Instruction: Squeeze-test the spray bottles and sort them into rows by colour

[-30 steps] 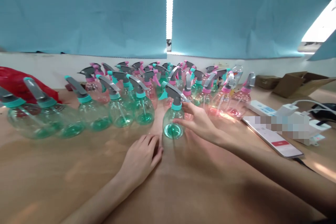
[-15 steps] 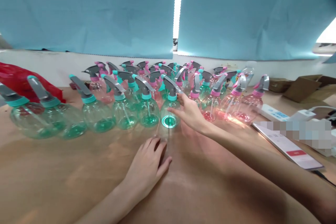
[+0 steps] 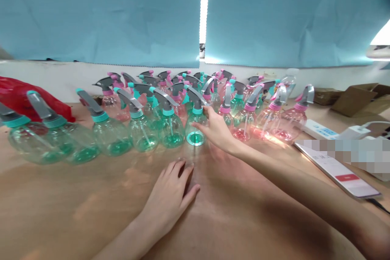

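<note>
My right hand (image 3: 218, 129) is closed around the right side of a clear green spray bottle (image 3: 195, 124), its thumb across the front. The bottle stands upright at the middle of the front row, with a grey trigger head and a teal collar. My left hand (image 3: 170, 187) rests palm down on the brown table (image 3: 100, 211), fingers spread and nothing in them. Left of the held bottle stands another green spray bottle (image 3: 172, 130), with several more in line. On the other side of my right hand is a pink spray bottle (image 3: 244, 122).
Behind the front row, more spray bottles with pink or teal nozzles crowd together. A red plastic bag (image 3: 33, 99) lies at the left. To the right are a phone (image 3: 338, 170), a white power strip (image 3: 319, 129) and an open cardboard box (image 3: 353, 99). Blue cloth (image 3: 100, 16) hangs behind.
The view has shifted slightly. My right hand keeps its grip on the green spray bottle, and my left hand stays on the table.
</note>
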{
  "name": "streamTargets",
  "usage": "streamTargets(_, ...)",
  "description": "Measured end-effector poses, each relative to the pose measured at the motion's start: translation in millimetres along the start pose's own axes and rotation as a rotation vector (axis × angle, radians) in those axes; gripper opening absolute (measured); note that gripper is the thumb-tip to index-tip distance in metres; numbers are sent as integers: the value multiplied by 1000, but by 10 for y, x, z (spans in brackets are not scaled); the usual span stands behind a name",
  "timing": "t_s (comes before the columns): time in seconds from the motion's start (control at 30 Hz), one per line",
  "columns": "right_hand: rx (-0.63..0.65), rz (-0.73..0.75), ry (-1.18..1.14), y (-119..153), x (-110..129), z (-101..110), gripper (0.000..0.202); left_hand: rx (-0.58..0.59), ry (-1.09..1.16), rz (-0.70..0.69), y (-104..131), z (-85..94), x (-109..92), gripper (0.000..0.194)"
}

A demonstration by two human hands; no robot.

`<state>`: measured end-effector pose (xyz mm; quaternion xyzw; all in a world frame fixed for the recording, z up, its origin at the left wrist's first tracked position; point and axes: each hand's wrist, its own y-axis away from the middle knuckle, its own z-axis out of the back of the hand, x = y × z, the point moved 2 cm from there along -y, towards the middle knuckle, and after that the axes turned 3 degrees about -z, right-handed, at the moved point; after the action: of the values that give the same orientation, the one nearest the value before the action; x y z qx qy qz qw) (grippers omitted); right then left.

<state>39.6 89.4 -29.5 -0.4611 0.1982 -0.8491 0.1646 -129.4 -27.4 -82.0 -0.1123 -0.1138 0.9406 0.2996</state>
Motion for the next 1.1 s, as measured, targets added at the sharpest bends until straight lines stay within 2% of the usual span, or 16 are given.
streamTargets(0.27,0,-23,44,-21,44,-16,58,33,-6,0,-18,23,-13,40)
streamTargets(0.37,19,-32,66,35,107,44,65,20,-9,-3,-18,29,-13,40)
streamTargets(0.5,59,-13,44,239,181,336,66,43,-12,4,-14,39,-17,43)
streamTargets(0.57,83,-3,8,351,179,556,50,56,-11,10,-10,45,-20,43)
streamTargets(0.63,95,-27,72,431,137,774,30,61,-9,19,-6,47,-18,43)
streamTargets(0.7,67,-80,138,463,62,948,24,60,-6,29,-3,44,-9,43)
streamTargets(0.77,14,-132,190,448,-27,1043,27,55,4,33,-6,38,5,44)
streamTargets(0.87,-43,-165,245,359,-139,1019,39,38,33,41,-20,35,22,43)
streamTargets(1.1,-59,-170,277,67,-176,713,63,-27,106,41,-57,83,-3,35)
